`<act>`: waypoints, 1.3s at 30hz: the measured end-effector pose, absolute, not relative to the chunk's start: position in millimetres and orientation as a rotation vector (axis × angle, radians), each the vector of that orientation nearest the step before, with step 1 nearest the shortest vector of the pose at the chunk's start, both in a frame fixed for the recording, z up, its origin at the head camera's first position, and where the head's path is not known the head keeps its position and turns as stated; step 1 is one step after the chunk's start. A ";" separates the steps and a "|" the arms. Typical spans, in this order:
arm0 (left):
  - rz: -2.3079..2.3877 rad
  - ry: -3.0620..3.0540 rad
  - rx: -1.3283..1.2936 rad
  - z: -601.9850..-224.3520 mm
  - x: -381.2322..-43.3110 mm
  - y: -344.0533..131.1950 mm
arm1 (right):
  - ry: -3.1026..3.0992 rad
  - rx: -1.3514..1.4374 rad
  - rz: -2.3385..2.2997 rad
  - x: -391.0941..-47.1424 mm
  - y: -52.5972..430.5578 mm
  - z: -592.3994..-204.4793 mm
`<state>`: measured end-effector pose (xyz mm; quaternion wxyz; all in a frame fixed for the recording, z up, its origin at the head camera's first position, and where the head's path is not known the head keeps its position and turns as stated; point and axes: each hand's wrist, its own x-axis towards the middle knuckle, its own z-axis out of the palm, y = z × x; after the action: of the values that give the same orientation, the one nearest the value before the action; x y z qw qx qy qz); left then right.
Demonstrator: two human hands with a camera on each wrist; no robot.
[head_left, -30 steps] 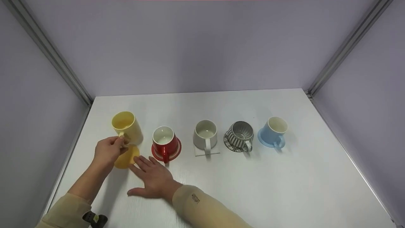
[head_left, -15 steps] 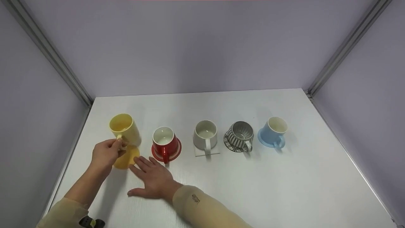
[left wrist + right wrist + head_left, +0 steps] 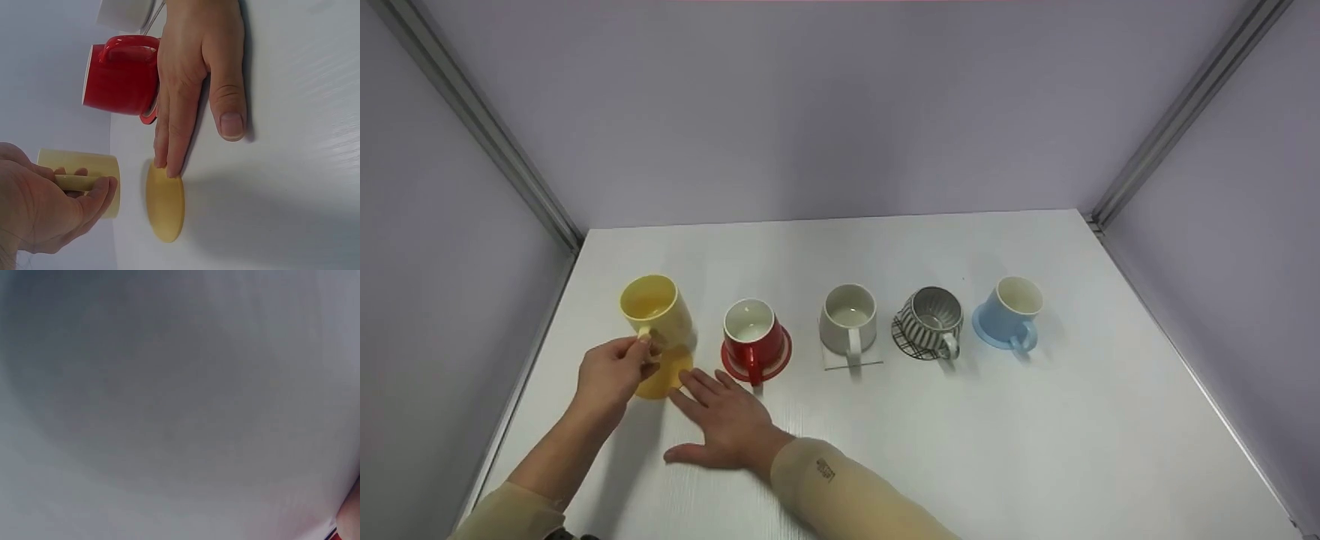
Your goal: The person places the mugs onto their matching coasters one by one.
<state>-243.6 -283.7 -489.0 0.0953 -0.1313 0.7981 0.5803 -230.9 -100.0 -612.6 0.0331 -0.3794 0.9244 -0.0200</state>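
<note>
My left hand (image 3: 611, 375) holds a yellow mug (image 3: 667, 319) by its handle, fingers curled round it. The mug is upright and hangs above the table, apart from the yellow round coaster (image 3: 165, 208) in the left wrist view. In the head view the mug's base overlaps the coaster's far part. My right hand (image 3: 727, 424) lies flat with straight fingers, and its fingertips touch the coaster's edge. Just beyond the right fingertips stands a red mug (image 3: 765, 345) on a red coaster (image 3: 784, 361). The right wrist view is mostly blurred tabletop.
To the right in a row stand a white mug (image 3: 844, 330) on a square white coaster (image 3: 832, 363), a striped mug (image 3: 919, 322) on a black wire coaster (image 3: 911, 347), and a light blue mug (image 3: 1005, 322) on a blue coaster (image 3: 981, 330). Walls enclose the white table (image 3: 1035, 450).
My left hand has brought the yellow mug slightly nearer and lower, so it covers more of the coaster in the head view. My right hand has stayed in place.
</note>
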 end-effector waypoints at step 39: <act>1.659 2.344 -0.408 -498.0 -213.7 -296.7 | 2.824 -1.159 -0.062 -229.8 -99.2 -609.8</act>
<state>-213.7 -296.7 -498.0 0.1201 -0.1395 0.8023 0.5679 -229.8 -99.2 -609.8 0.0440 -0.3793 0.9240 -0.0204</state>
